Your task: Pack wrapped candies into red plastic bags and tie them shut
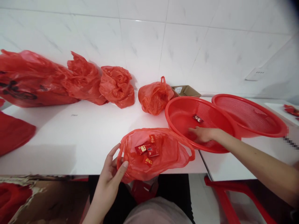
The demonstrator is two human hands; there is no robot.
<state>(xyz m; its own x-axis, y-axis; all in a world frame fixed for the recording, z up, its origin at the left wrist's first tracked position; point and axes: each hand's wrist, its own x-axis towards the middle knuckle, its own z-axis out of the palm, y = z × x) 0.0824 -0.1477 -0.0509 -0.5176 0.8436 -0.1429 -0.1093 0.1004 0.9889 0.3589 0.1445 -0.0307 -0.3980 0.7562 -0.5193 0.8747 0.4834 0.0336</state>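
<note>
The open red plastic bag [163, 152] sits at the near edge of the white table [81, 137], its bottom drooping over the edge, and we see four small red packets [146, 150] lying inside it. Our left hand [112, 169] reaches up from below with the wrist bent, fingers spread along the bag's left rim, thumb pressed on the plastic, holding the mouth open. To the right, our right arm stretches in from the side, and the right hand [202, 134] lies palm down inside the nearer red basket [177, 123], fingers loosely curled; whether it grips anything we cannot tell. One packet [197, 118] lies in that basket, just beyond the fingers.
</note>
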